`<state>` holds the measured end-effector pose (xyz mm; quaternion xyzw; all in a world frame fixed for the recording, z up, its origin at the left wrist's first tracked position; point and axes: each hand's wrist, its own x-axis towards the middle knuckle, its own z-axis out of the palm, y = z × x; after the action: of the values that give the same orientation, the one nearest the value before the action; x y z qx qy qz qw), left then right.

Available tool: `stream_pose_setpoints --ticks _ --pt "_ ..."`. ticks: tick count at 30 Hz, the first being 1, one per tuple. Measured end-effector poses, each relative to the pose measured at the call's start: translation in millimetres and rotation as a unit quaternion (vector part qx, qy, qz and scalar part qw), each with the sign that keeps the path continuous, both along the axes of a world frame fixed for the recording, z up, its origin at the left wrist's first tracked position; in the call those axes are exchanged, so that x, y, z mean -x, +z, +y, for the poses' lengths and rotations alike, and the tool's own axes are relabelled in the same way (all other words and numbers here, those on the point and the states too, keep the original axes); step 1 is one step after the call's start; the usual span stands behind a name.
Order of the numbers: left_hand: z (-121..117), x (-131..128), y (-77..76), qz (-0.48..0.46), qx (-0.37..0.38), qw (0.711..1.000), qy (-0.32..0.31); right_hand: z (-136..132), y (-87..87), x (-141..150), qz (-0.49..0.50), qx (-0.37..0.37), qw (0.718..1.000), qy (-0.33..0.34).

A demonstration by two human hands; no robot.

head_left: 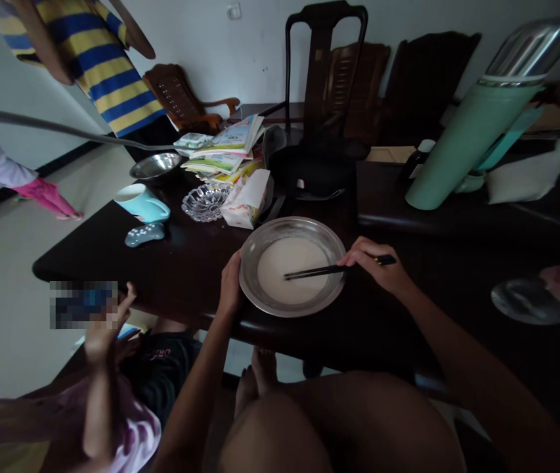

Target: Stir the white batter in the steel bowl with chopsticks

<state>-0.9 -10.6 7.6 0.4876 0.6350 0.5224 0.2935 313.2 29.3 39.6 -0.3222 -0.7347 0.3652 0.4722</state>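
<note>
Right hand (374, 264) is clasped around dark chopsticks (326, 269), tips seemingly dipped in whitish liquid (289, 255); the metal bowl (292, 227) is held at its side by the left hand (231, 284).

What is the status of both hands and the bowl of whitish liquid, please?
Left hand against metal bowl. Right hand holding chopsticks, tips at whitish liquid. No obstruction seen.
</note>
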Motion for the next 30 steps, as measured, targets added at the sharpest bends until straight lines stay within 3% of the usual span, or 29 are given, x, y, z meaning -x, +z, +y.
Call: stream_pose_setpoints --ticks 3,7,12,17,20,24,27,30 --pt "1 0 -2.5 -0.011 -0.006 1.000 0.004 2 0.0 -2 -0.001 -0.029 0.999 -0.029" --pt "1 0 -6.2 -0.031 -0.008 0.999 0.016 4 -2.9 -6 0.100 -0.018 0.993 -0.054" --pt "-1 -1 -9.6 -0.026 -0.022 0.999 0.024 1 -6.1 2 0.002 -0.007 1.000 0.022" --pt "-2 -2 -11.5 -0.026 -0.037 0.999 0.018 9 -5.8 -6 0.050 -0.009 0.997 -0.055" --pt "0 -1 -13.8 -0.021 -0.034 0.999 0.022 9 -5.7 -7 0.089 0.003 0.995 -0.040" --pt "2 0 -16.4 -0.034 -0.038 0.998 0.026 4 -6.9 1 0.009 -0.022 1.000 0.015" --pt "3 0 -17.4 -0.031 -0.054 0.998 0.030 5 -6.9 0 -0.022 -0.058 0.998 -0.013" --pt "4 1 -17.8 -0.014 -0.064 0.997 0.030 9 -6.0 -4 0.034 -0.039 0.997 -0.050"
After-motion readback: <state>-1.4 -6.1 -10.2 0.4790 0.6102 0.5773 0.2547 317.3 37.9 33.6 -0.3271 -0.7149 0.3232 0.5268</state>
